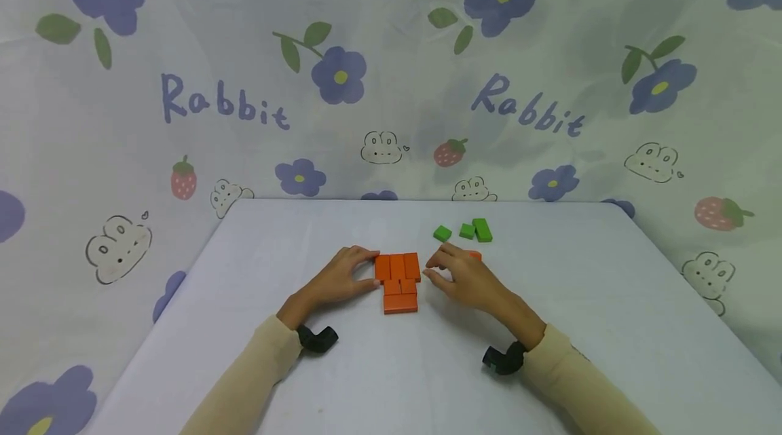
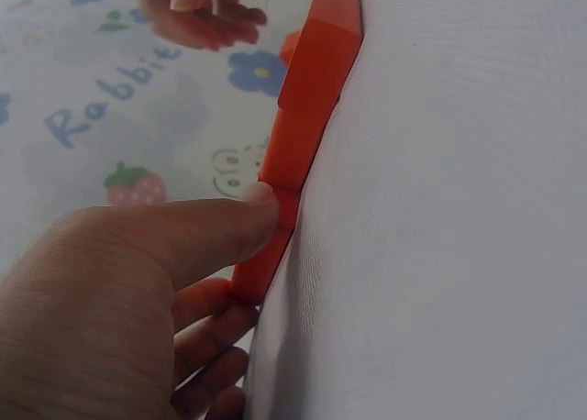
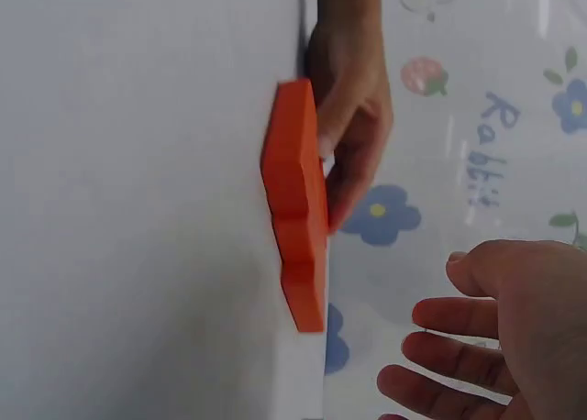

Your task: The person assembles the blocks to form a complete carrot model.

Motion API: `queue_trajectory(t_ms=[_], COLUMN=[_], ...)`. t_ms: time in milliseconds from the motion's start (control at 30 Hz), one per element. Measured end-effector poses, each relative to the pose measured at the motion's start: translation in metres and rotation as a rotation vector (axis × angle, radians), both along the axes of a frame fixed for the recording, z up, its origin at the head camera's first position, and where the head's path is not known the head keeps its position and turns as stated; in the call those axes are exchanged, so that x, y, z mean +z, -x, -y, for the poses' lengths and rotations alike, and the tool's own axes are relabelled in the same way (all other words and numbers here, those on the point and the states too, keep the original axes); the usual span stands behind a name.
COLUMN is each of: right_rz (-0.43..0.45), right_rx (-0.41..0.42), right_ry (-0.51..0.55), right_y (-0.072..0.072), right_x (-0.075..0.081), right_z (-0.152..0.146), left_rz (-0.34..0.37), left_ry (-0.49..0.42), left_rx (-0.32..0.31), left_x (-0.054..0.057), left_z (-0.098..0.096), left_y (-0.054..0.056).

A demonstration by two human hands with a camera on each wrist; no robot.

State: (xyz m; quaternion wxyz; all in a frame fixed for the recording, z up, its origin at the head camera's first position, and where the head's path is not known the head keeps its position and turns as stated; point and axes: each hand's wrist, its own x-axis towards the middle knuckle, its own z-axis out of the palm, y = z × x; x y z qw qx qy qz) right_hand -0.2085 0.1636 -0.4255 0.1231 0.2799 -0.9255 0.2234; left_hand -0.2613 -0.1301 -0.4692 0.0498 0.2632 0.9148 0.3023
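Flat orange blocks (image 1: 397, 267) lie edge to edge on the white table: three upright ones in a row, two small ones nearer, and a crosswise block (image 1: 400, 303) at the near end. My left hand (image 1: 342, 277) rests at the left side of this group, thumb and forefinger touching the leftmost block (image 1: 382, 268) near its corners. In the left wrist view, the thumb (image 2: 248, 220) lies against the orange side. My right hand (image 1: 467, 277) hovers right of the group, apart from it, fingers loosely bent with nothing between them. Another orange block (image 1: 475, 255) shows behind it, mostly hidden.
Farther back lie three green blocks: a small one (image 1: 442, 233), another small one (image 1: 467, 231) and a longer one (image 1: 482, 230). A patterned cloth (image 1: 391, 96) hangs behind the table. Black wrist cameras (image 1: 504, 359) sit under both wrists.
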Motion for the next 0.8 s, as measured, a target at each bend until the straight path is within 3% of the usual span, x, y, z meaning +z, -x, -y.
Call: queue_trajectory(t_ms=[200, 367, 500, 667, 800], right_rz=[-0.003, 0.109, 0.200, 0.257, 0.376], right_rx=[-0.081, -0.222, -0.311, -0.349, -0.375], right_ry=[0.102, 0.144, 0.117, 0.081, 0.050], right_y=[0.034, 0.058, 0.076, 0.086, 0.082], right_x=[0.018, 0.024, 0.017, 0.004, 0.000], right_z=[-0.043, -0.079, -0.101, -0.113, -0.106], left_rz=[-0.001, -0.008, -0.015, -0.013, -0.007], left_ry=[-0.017, -0.015, -0.017, -0.029, -0.020], left_rx=[-0.007, -0.014, -0.017, -0.020, -0.022], left_x=[-0.001, -0.003, -0.003, -0.002, -0.002], left_z=[0.003, 0.002, 0.002, 0.002, 0.003], left_y=[0.001, 0.002, 0.002, 0.001, 0.000])
